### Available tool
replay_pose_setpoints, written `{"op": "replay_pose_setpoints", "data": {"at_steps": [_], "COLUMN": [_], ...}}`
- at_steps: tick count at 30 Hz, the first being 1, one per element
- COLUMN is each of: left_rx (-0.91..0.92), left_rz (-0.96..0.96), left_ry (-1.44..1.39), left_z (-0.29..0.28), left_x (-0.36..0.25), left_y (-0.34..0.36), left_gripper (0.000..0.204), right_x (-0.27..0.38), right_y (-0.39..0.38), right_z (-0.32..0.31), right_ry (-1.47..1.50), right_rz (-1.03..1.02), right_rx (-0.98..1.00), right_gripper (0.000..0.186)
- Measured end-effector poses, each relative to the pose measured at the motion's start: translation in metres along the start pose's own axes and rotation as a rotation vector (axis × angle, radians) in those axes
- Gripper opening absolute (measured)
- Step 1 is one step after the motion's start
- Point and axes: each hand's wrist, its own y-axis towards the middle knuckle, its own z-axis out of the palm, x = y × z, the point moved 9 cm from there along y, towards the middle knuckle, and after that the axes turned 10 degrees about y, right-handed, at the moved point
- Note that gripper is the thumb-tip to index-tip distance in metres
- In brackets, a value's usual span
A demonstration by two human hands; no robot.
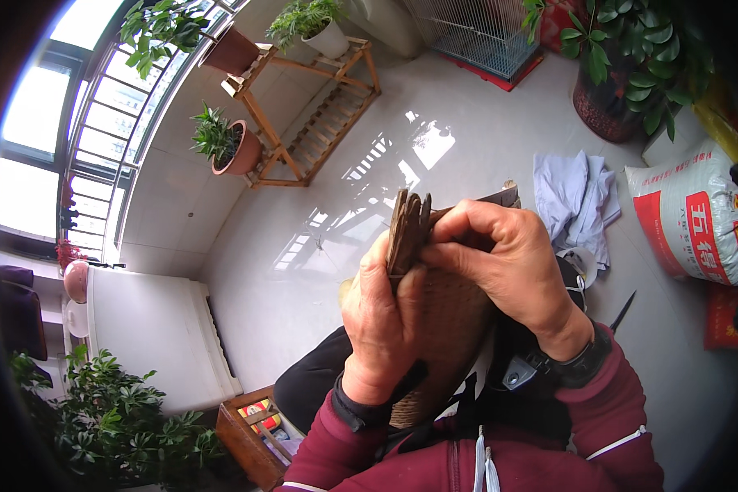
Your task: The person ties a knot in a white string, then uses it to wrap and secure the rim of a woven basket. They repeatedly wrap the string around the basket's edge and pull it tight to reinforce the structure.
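Clasping an upright bundle of brown strips [407,234] in the left hand [377,316].
Right hand [508,262] arches inward, fingertips beside it; what they pinch, I cannot tell.

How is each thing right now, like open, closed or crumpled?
Brown bundle, held in the left hand
Left hand, closed around it
Right hand, fingers curled; grip unclear
Pale cloth, crumpled
White sack, bulging
Plant stand, standing
Wire cage, standing; door unclear
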Motion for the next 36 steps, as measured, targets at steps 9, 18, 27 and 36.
{"op": "replay_pose_setpoints", "data": {"at_steps": [9, 18, 27, 36], "left_rx": [-0.029, -0.053, -0.106, -0.031], "left_rz": [-0.021, -0.015, -0.028, -0.074], "left_ry": [-0.037, -0.091, -0.071, -0.095], "left_z": [-0.001, -0.005, -0.008, -0.006], "left_x": [0.003, 0.001, 0.001, 0.000], "left_y": [-0.001, 0.002, 0.002, 0.001], "left_gripper": [0.040, 0.038, 0.037, 0.040], "right_x": [0.030, 0.025, -0.004, -0.002], "right_y": [-0.014, -0.001, 0.036, 0.037], "right_z": [0.002, -0.014, 0.001, 0.009], "right_ry": [-0.467, -0.518, -0.195, -0.003], "right_rz": [-0.379, -0.427, 0.088, 0.298], "right_rx": [-0.083, -0.129, 0.399, 0.508], "right_gripper": [0.013, 0.038, 0.019, 0.022]}}
